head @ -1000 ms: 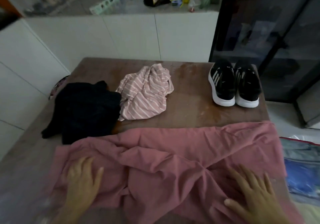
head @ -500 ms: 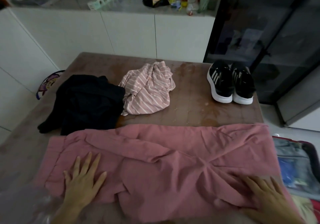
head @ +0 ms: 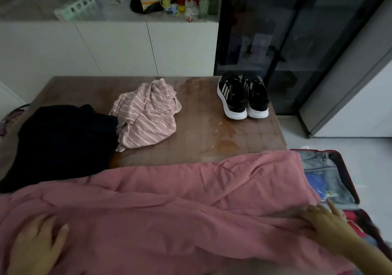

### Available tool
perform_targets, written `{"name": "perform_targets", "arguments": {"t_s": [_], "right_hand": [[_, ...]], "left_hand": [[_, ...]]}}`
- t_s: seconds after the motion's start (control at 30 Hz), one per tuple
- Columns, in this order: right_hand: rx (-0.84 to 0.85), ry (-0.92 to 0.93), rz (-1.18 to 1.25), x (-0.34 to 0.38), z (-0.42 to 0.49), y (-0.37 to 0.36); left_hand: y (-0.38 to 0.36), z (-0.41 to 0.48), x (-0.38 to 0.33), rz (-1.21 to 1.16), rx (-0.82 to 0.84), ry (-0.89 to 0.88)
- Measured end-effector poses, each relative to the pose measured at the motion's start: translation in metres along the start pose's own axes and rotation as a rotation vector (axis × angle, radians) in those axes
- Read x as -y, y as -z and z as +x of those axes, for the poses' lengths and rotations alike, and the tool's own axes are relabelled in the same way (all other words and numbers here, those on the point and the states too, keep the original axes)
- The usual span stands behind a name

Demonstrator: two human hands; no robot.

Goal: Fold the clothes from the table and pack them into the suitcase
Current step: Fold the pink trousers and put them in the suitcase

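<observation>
A large pink garment (head: pixel 169 206) lies spread across the near side of the brown table (head: pixel 212 126). My left hand (head: pixel 38 245) rests flat on its left part, fingers straight. At the garment's right edge my right hand (head: pixel 324 223) presses on the cloth with fingers extended, over the table's right end. A black garment (head: pixel 61 141) lies bunched at the left, touching a crumpled pink striped garment (head: pixel 146 119) in the middle. The open red suitcase (head: pixel 350 181) lies on the floor to the right, with folded grey and blue items inside.
A pair of black sneakers (head: pixel 241 98) with white soles stands at the table's far right corner. White cabinets with a cluttered counter (head: pixel 165 3) run behind the table. A dark glass cabinet (head: pixel 286 41) stands at the back right.
Both hands have slid outward over the pink garment, left hand further left, right hand to the right edge. The cloth lies flatter with fewer folds. The view shifted left and nearer.
</observation>
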State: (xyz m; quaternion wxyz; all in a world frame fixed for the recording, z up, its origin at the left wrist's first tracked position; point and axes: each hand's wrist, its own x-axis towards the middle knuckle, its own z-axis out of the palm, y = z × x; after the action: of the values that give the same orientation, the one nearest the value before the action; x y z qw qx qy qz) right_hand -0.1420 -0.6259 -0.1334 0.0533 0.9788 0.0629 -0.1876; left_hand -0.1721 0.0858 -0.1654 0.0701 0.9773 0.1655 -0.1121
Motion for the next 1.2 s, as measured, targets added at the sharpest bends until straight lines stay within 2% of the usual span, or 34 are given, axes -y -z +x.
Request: {"name": "perform_targets", "arguments": {"t_s": [0.1, 0.17, 0.23, 0.3, 0.37, 0.4, 0.47, 0.57, 0.67, 0.77, 0.9, 1.0, 1.07, 1.13, 1.2], "right_hand": [[-0.048, 0.053, 0.030, -0.011, -0.007, 0.005], [-0.063, 0.042, 0.054, -0.027, -0.013, 0.007], [-0.050, -0.003, 0.083, -0.050, -0.018, 0.007], [-0.027, -0.116, 0.231, -0.066, -0.024, 0.018], [-0.082, -0.254, 0.427, -0.081, -0.030, 0.034], [-0.090, -0.300, 0.558, -0.083, -0.033, 0.043], [-0.149, -0.338, 0.795, -0.085, -0.035, 0.053], [-0.260, -0.343, 1.063, -0.073, -0.020, 0.073], [-0.374, -0.321, 1.037, -0.067, 0.015, 0.087], [-0.417, -0.331, 0.947, -0.067, 0.058, 0.083], [-0.288, -0.464, 0.997, -0.070, 0.104, 0.052], [-0.055, -0.549, 1.113, -0.069, 0.111, 0.036], [0.097, -0.541, 1.252, -0.071, 0.104, 0.030], [0.224, -0.523, 1.487, -0.073, 0.095, 0.026], [0.292, -0.509, 1.732, -0.073, 0.090, 0.017]], "left_hand": [[0.028, -0.008, -0.062, -0.089, -0.282, -0.020], [0.033, 0.002, -0.091, -0.025, -0.353, -0.150], [0.033, 0.020, -0.108, 0.115, -0.272, -0.311], [0.033, 0.040, -0.124, 0.211, -0.208, -0.449], [0.037, 0.057, -0.138, 0.234, -0.070, -0.430], [0.039, 0.064, -0.140, 0.201, 0.020, -0.382], [0.047, 0.074, -0.138, 0.052, 0.098, -0.332], [0.066, 0.085, -0.130, -0.208, 0.071, -0.305], [0.083, 0.097, -0.130, -0.244, 0.068, -0.346], [0.083, 0.115, -0.132, -0.196, 0.054, -0.298], [0.063, 0.129, -0.144, 0.090, 0.076, -0.247], [0.054, 0.130, -0.164, 0.243, 0.088, -0.254], [0.048, 0.130, -0.177, 0.325, 0.092, -0.316], [0.042, 0.131, -0.191, 0.280, 0.118, -0.429], [0.038, 0.131, -0.204, 0.120, 0.155, -0.533]]}}
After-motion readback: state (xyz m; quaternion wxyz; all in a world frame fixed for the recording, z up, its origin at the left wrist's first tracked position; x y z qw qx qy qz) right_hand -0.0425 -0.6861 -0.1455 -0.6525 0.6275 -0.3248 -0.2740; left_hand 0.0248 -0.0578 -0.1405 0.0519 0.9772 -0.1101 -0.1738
